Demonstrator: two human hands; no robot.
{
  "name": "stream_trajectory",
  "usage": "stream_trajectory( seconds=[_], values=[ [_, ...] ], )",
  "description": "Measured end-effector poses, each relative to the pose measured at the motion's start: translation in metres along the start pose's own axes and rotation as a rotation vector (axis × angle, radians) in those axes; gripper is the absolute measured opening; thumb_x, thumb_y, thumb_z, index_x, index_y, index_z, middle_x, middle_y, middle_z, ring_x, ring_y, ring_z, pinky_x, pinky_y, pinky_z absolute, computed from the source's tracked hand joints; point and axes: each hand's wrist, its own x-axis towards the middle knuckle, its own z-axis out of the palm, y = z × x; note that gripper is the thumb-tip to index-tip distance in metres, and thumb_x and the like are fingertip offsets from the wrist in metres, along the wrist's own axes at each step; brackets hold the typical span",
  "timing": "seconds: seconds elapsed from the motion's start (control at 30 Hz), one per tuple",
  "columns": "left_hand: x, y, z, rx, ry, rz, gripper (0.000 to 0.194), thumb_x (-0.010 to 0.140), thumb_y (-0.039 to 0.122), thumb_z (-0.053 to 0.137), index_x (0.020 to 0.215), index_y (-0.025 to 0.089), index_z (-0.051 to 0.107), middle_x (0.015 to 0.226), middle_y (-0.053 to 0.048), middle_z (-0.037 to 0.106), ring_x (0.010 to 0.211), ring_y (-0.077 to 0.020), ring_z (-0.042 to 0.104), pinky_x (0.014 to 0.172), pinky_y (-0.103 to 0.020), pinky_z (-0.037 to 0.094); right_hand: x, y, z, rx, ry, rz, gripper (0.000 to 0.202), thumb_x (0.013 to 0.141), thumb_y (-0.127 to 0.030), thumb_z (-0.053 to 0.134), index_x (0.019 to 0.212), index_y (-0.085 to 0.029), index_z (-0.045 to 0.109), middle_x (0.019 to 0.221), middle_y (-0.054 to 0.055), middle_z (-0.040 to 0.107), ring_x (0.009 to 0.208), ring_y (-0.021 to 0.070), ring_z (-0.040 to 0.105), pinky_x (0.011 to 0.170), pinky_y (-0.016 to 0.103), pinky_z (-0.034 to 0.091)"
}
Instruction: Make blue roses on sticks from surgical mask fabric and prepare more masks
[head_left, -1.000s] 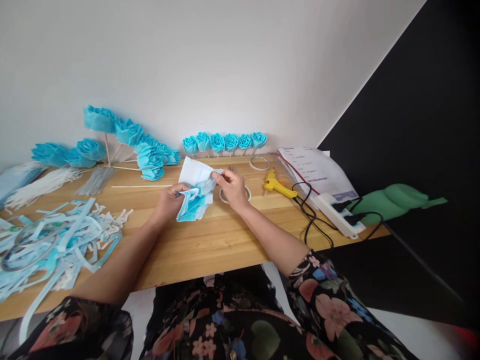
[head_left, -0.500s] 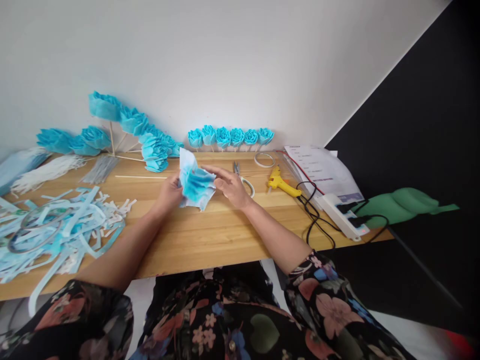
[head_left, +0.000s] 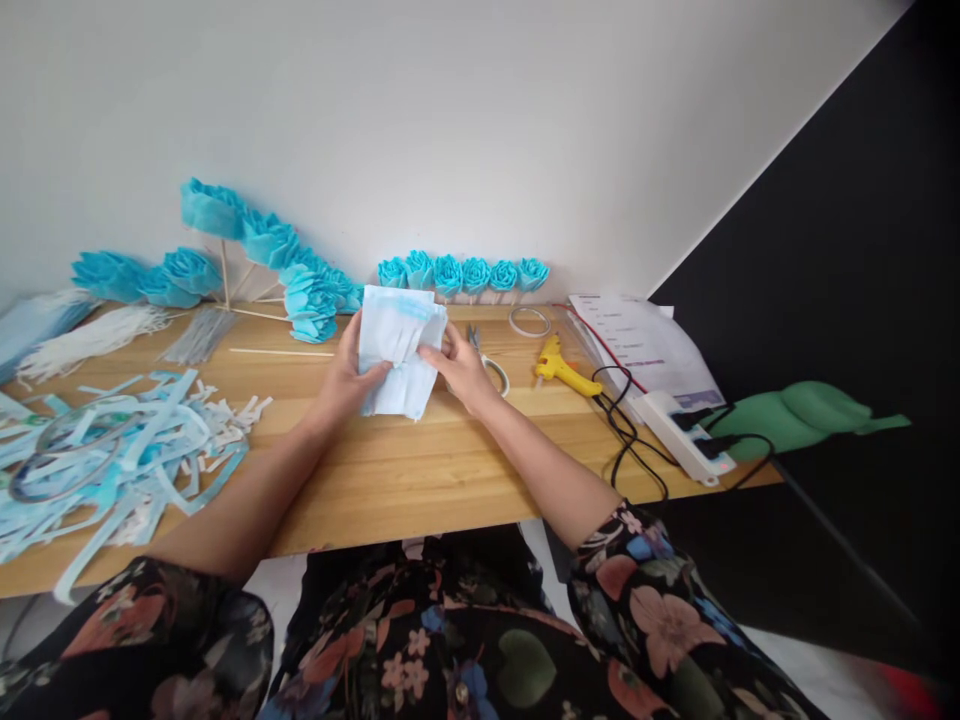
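A pale blue-and-white pleated sheet, like the fabric of a disposable face mask [head_left: 397,345], is held up above the middle of the table. My left hand [head_left: 350,375] grips its left side, the thumb lying across the front. On the opposite edge my right hand [head_left: 463,370] pinches the sheet between thumb and fingers; some fingertips are hidden behind it. Just beyond the right hand lie scissors [head_left: 495,375] with light handles, partly covered by that hand. A thin wooden stick [head_left: 281,353] lies left of the sheet.
Blue fabric flowers on sticks [head_left: 311,300] and a row of smaller ones [head_left: 475,274] stand along the wall. Cut strips [head_left: 142,450] are heaped at left. To the right are a tape roll [head_left: 529,320], yellow glue gun [head_left: 566,367], cables and a power strip [head_left: 686,440].
The sheet, crumpled with a bright blue face showing before, is now flatter and shows a paler side. My left thumb has moved onto its front, and my right hand has closed on its edge.
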Motion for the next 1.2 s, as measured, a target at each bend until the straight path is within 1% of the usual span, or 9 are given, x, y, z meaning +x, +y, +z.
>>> stream_trajectory(
  seconds=[0.1,0.2,0.37,0.47,0.57,0.67,0.77,0.93,1.2],
  values=[
    [-0.002,0.005,0.003,-0.151,-0.079,-0.097,0.095,0.077,0.042,0.080,0.157,0.017,0.035,0.159,-0.018,0.043,0.145,-0.0392,0.044,0.118,-0.052,0.041,0.001,0.000,-0.002,0.033,0.069,0.053,0.053,0.070,-0.061,0.080,0.100,-0.018,0.072,0.083,0.002,0.073,0.078,0.0187,0.066,0.072,0.029,0.053],
    [-0.003,0.013,0.005,-0.255,-0.095,-0.198,0.093,0.073,0.042,0.084,0.152,0.017,0.042,0.152,-0.017,0.052,0.138,-0.0389,0.051,0.111,-0.050,0.050,0.000,0.002,-0.004,-0.023,0.083,0.021,0.044,0.072,-0.058,0.078,0.085,-0.017,0.070,0.073,-0.001,0.067,0.069,0.0144,0.060,0.065,0.026,0.047],
    [-0.005,0.018,0.005,-0.380,0.006,-0.417,0.076,0.065,0.048,0.090,0.127,0.013,0.064,0.129,-0.017,0.069,0.118,-0.0379,0.066,0.095,-0.044,0.059,-0.003,0.002,-0.003,-0.241,0.044,-0.059,0.039,0.080,-0.056,0.071,0.082,-0.017,0.070,0.071,-0.002,0.065,0.071,0.0151,0.060,0.063,0.025,0.045],
    [-0.005,0.018,0.004,-0.431,0.068,-0.522,0.072,0.057,0.050,0.093,0.113,0.011,0.070,0.113,-0.017,0.075,0.099,-0.0342,0.073,0.084,-0.041,0.062,-0.004,-0.003,0.000,-0.213,-0.027,-0.064,0.038,0.079,-0.052,0.074,0.096,-0.018,0.072,0.089,0.002,0.074,0.085,0.0197,0.068,0.074,0.029,0.053],
    [-0.003,0.020,0.004,-0.442,0.149,-0.513,0.069,0.054,0.048,0.095,0.107,0.011,0.071,0.104,-0.014,0.077,0.089,-0.0303,0.074,0.079,-0.038,0.062,-0.005,-0.008,0.004,-0.166,-0.150,0.005,0.066,0.067,-0.041,0.087,0.125,-0.020,0.066,0.119,0.007,0.075,0.106,0.0249,0.070,0.091,0.036,0.056],
    [0.000,0.021,0.002,-0.484,0.232,-0.463,0.064,0.055,0.043,0.094,0.106,0.012,0.070,0.105,-0.012,0.077,0.091,-0.0284,0.073,0.081,-0.037,0.062,-0.005,-0.010,0.007,-0.154,-0.222,0.078,0.083,0.059,-0.033,0.092,0.134,-0.020,0.061,0.132,0.009,0.071,0.117,0.0276,0.068,0.100,0.041,0.055],
    [0.002,0.022,-0.001,-0.580,0.232,-0.455,0.056,0.062,0.039,0.090,0.106,0.013,0.068,0.104,-0.010,0.076,0.097,-0.0287,0.073,0.088,-0.038,0.061,-0.005,-0.008,0.008,-0.026,-0.229,0.147,0.078,0.059,-0.032,0.092,0.131,-0.019,0.064,0.128,0.008,0.073,0.117,0.0272,0.068,0.101,0.041,0.055],
    [0.002,0.024,-0.004,-0.747,0.103,-0.478,0.048,0.072,0.037,0.084,0.110,0.014,0.066,0.109,-0.011,0.074,0.112,-0.0308,0.069,0.102,-0.043,0.056,-0.004,-0.009,0.005,0.146,-0.181,0.193,0.056,0.061,-0.038,0.091,0.110,-0.017,0.075,0.108,0.005,0.079,0.104,0.0227,0.071,0.096,0.035,0.056],
    [0.000,0.027,0.000,-0.608,0.203,-0.528,0.056,0.064,0.042,0.088,0.108,0.013,0.069,0.103,-0.010,0.077,0.097,-0.0288,0.072,0.089,-0.038,0.059,-0.007,-0.022,0.002,0.151,-0.273,0.240,0.058,0.063,-0.048,0.091,0.110,-0.018,0.076,0.112,0.006,0.078,0.105,0.0215,0.070,0.096,0.032,0.052]
  ],
)
